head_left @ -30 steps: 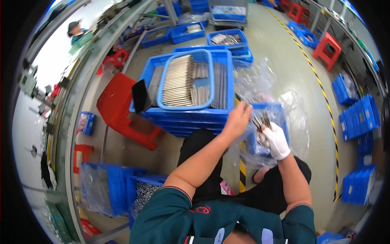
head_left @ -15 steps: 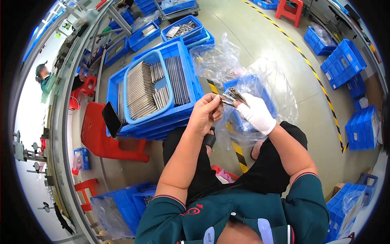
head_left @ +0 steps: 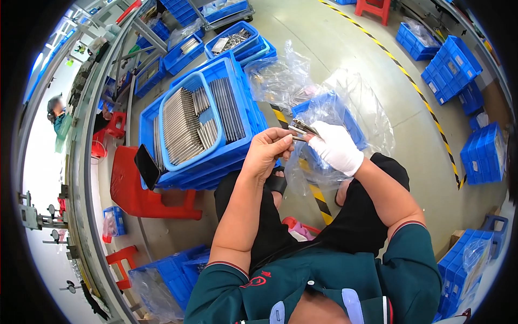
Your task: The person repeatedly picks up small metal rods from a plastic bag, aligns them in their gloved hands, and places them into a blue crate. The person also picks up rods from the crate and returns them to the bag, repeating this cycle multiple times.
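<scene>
My right hand [head_left: 339,148], in a white glove, is closed round several thin metal rods [head_left: 305,128] whose ends stick out to the left. My bare left hand [head_left: 270,150] pinches the end of one metal rod [head_left: 298,139] just below that bundle; the rod's other end reaches the gloved fingertips. Below and beyond my right hand sits a blue crate [head_left: 353,128] with a clear plastic bag [head_left: 372,110] spread over and around it. To the left, a light blue tray [head_left: 217,110] holds rows of metal rods [head_left: 181,127].
The tray rests in a large blue crate [head_left: 258,110] stacked on others, with darker rods beside it. A dark phone-like slab [head_left: 147,166] leans at its near left corner. A red stool [head_left: 127,181] stands left. Blue crates [head_left: 452,70] line the right side.
The whole view has shifted slightly. The rod in my left fingers now lies flatter, a little apart from the bundle. My right hand still grips the rods.
</scene>
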`<state>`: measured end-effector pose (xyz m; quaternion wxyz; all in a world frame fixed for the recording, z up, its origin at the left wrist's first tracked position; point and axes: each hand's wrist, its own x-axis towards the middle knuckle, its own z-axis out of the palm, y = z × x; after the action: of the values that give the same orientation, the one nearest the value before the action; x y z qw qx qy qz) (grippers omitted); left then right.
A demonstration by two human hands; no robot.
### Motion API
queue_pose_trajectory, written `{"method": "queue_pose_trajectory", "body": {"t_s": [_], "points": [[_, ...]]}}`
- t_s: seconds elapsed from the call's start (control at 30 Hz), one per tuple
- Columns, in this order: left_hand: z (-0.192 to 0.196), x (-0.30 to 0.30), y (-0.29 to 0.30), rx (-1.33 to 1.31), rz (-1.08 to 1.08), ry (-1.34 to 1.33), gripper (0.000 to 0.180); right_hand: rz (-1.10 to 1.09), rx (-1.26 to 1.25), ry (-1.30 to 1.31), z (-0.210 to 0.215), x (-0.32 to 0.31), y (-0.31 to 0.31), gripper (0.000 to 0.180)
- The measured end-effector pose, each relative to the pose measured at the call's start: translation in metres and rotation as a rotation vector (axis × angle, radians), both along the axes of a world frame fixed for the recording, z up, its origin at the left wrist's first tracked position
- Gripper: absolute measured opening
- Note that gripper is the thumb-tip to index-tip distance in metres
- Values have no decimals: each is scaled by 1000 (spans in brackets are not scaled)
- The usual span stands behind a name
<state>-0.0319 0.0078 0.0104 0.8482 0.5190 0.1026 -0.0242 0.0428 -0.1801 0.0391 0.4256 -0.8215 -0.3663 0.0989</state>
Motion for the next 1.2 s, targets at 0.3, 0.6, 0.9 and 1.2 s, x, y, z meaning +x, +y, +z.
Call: {"method": "queue_pose_trajectory", "body": {"t_s": [0.3, 0.6, 0.9, 1.2], "points": [[4, 2, 1, 222, 216, -64, 20, -11, 79, 95, -5, 10, -3, 26], [2, 0, 1, 44, 88, -52, 18, 92, 63, 495, 5, 8, -2, 30], [7, -4, 8, 71, 18, -52, 17, 146, -4, 321, -1, 9, -3, 30], [2, -4, 9, -15, -18, -44, 17, 155, 37, 316, 1, 8, -6, 33]]}}
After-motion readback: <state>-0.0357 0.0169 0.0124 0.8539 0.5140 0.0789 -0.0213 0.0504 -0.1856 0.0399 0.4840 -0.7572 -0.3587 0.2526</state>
